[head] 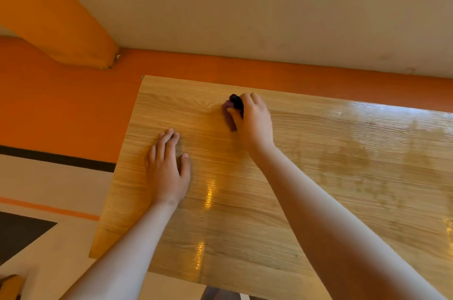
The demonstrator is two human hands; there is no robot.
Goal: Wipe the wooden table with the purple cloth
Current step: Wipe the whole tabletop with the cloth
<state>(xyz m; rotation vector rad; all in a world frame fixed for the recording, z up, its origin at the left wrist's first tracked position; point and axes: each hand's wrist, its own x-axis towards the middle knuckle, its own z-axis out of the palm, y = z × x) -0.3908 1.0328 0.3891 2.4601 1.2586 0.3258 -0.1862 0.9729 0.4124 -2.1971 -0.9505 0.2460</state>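
Right hand (252, 118) grips bunched purple cloth (231, 113) at far-left wooden table (318, 201); left hand (166, 167) flat, fingers straight. Advise firm, overlapping strokes.

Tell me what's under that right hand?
A bunched purple cloth, gripped against the wooden table, pokes out past the right hand. The rest is hidden beneath it.

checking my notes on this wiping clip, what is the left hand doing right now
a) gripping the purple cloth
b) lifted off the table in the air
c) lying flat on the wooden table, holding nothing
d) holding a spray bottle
c: the left hand lies palm down with straight fingers on the wooden table, while the right hand grips the purple cloth.
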